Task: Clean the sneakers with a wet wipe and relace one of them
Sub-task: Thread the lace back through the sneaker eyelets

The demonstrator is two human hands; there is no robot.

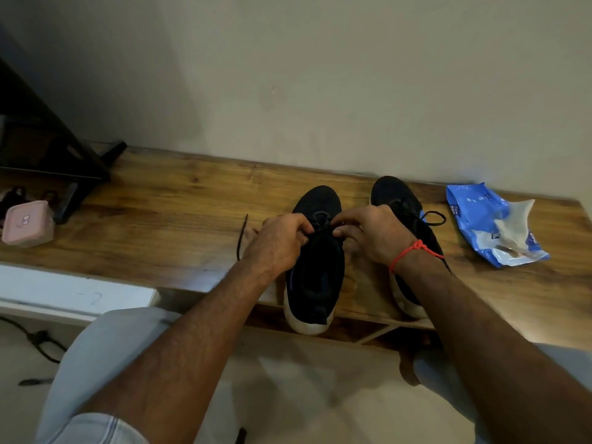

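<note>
At far left, a pink pouch (28, 223) rests on the wooden table (166, 219), beside the foot of a dark stand (64, 174). Further right, a loose end of black shoelace (242, 233) trails across the wood just left of the left hand (278, 243). That hand, fingers curled, pinches the lace at the throat of the near sneaker (315, 267), a black shoe with a white sole whose heel overhangs the table's front edge. The right hand (368, 233), a red thread (408, 251) tied at its wrist, meets the left over the same eyelets, fingertips pinching the lace. Behind the right forearm lies the second sneaker (392, 192), toe toward the wall, a lace loop showing beside it. At far right lies a blue wet-wipe packet (474, 216), its flap peeled open.
</note>
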